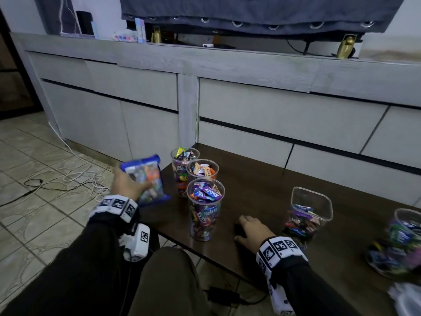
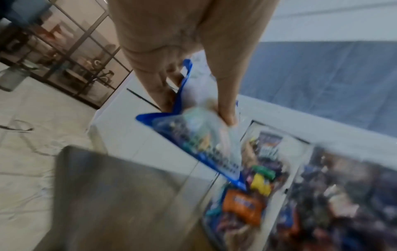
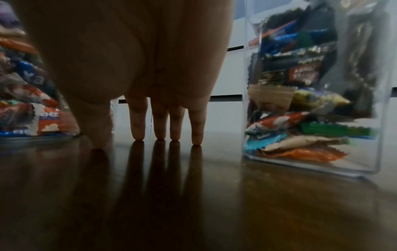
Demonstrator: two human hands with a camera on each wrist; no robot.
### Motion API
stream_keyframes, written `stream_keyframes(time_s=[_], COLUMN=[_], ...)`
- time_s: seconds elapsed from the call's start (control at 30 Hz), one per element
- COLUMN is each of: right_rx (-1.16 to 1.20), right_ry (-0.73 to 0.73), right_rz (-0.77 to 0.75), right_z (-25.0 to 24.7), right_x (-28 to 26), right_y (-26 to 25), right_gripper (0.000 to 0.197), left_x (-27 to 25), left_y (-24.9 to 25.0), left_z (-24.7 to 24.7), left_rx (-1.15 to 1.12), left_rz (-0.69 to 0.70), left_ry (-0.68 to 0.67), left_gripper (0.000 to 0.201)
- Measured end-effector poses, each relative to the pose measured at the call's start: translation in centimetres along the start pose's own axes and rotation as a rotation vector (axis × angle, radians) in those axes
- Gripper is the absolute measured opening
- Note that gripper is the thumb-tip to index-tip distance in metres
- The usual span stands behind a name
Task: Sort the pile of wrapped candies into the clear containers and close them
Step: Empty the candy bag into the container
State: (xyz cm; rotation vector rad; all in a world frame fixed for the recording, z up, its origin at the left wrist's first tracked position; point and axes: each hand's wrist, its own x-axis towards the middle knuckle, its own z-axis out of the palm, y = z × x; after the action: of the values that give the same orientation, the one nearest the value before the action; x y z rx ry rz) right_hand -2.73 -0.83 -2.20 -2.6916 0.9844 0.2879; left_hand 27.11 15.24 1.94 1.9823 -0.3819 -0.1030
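Note:
My left hand grips a clear candy bag with blue edges off the left end of the dark table; in the left wrist view the thumb and fingers pinch the candy bag. Three clear round cups full of wrapped candies stand in a row: back cup, middle cup, front cup. A clear square container is partly filled. My right hand rests with straight fingers touching the table between the front cup and the square container.
A round clear jar of candies stands at the table's right edge, blurred. A grey cabinet runs behind the table. White and black cables lie on the tiled floor to the left. My knee is below the table's front edge.

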Motion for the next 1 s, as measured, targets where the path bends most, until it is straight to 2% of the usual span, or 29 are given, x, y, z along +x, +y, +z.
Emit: stream_keyframes(time_s=[0.1, 0.17, 0.3, 0.43, 0.57, 0.7, 0.73, 0.83, 1.0], right_rx=[0.003, 0.002, 0.048, 0.163, 0.257, 0.245, 0.251, 0.326, 0.485], right_ry=[-0.027, -0.049, -0.059, 0.002, 0.12, 0.198, 0.222, 0.252, 0.321], right_rz=[-0.017, -0.03, -0.042, -0.065, -0.072, 0.0, 0.019, 0.054, 0.072], right_z=[-0.3, -0.4, -1.3, -2.9, -4.0, -4.0, -3.9, -3.7, -3.6], right_x=[-0.5, -1.0, -3.0, -6.1, -9.5, -12.7, -13.4, -14.5, -14.7], right_y=[0.4, 0.7, 1.4, 3.1, 5.4, 8.3, 9.1, 10.9, 12.2], right_gripper=[0.061, 0.056, 0.048, 0.033, 0.023, 0.012, 0.007, 0.013, 0.011], left_x=[0.2, -0.6, -4.7, -10.7, -16.0, -20.1, -20.9, -22.3, -22.7], left_y=[3.6, 6.8, 13.3, 16.7, 16.3, 13.3, 12.4, 9.6, 5.8], left_z=[-1.7, -2.6, -2.4, 1.0, 6.5, 10.7, 11.5, 13.2, 15.1], left_rx=[-0.202, -0.366, -0.603, -0.733, -0.706, -0.618, -0.606, -0.533, -0.322], left_rz=[0.214, 0.317, 0.482, 0.584, 0.65, 0.657, 0.656, 0.645, 0.669], left_ry=[0.115, 0.09, -0.121, -0.491, -0.773, -0.952, -0.972, -0.993, -0.99], left_gripper=[0.093, 0.096, 0.097, 0.107, 0.11, 0.112, 0.111, 0.11, 0.11])
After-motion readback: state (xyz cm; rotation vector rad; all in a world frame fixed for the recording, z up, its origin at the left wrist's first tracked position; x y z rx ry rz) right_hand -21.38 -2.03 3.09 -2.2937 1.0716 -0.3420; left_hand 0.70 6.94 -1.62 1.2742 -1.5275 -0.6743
